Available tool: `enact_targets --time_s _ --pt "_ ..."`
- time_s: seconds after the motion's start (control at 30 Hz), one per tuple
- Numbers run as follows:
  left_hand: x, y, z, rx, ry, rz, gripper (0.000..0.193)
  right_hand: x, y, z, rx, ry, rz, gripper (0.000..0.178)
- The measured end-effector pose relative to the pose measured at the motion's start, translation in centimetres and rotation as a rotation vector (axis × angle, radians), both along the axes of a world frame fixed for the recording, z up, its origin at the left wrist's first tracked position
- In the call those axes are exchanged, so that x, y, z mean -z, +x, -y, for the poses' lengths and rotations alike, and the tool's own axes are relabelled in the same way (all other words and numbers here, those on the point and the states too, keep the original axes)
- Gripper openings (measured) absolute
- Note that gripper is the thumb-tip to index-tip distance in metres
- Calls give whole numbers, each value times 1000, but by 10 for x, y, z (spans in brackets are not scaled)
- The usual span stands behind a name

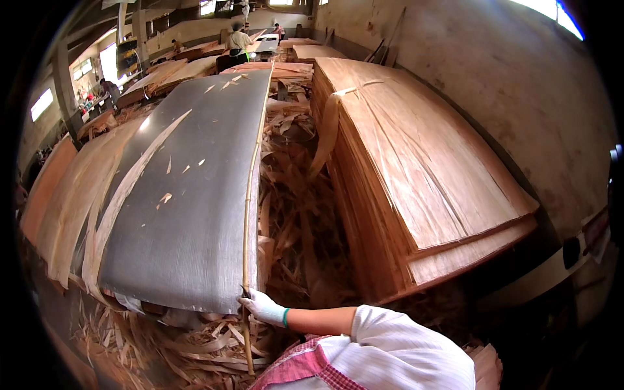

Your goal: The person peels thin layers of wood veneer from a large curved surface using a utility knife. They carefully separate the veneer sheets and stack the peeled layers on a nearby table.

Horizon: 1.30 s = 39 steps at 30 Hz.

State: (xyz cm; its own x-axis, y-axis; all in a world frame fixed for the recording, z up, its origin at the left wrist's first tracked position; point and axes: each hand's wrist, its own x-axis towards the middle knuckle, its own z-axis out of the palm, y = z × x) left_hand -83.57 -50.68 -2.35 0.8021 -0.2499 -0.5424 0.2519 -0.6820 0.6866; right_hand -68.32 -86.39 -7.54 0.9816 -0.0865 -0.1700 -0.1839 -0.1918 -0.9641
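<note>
My right hand [264, 307], in a white glove with a green cuff, is closed around a long thin bamboo stick [247, 227]. The stick lies along the right edge of a dark grey sheet-topped table [175, 247], and its near end sticks out past the table's front edge. A few small wood scraps [166, 197] lie on the grey surface. Along its left side runs a narrow pale strip of veneer [133, 175], next to wider veneer sheets [81, 195]. My left hand is out of view.
At right stands a tall stack of reddish veneer sheets [416, 143], a loose strip [327, 133] hanging off its side. Veneer scraps [302, 221] fill the gap and the floor in front. Farther back, a person [239, 40] stands among more stacks. A wall [494, 84] bounds the right.
</note>
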Motion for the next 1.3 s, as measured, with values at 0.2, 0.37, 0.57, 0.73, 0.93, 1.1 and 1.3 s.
enact_targets --time_s 0.2,0.37,0.57,0.73,0.93,1.1,1.3 --pt "28 -26 -45 -282 -193 -216 24 -99 -7 45 264 309 -28 30" --pt "58 -45 -76 -709 -565 -533 25 -67 12 106 506 425 74 21" --pt "24 -26 -69 73 242 51 24 0 7 60 366 45 -87 29" --pt "15 -2 -40 29 114 -3 25 -42 37 26 186 401 -122 25" --pt "24 18 -20 -8 -54 -121 26 -1 45 44 185 263 -137 20" --pt "38 12 -23 -89 -206 -252 27 -28 48 62 245 452 -48 22" --pt "83 -19 -54 -236 -565 -431 28 -76 26 110 342 436 41 21"
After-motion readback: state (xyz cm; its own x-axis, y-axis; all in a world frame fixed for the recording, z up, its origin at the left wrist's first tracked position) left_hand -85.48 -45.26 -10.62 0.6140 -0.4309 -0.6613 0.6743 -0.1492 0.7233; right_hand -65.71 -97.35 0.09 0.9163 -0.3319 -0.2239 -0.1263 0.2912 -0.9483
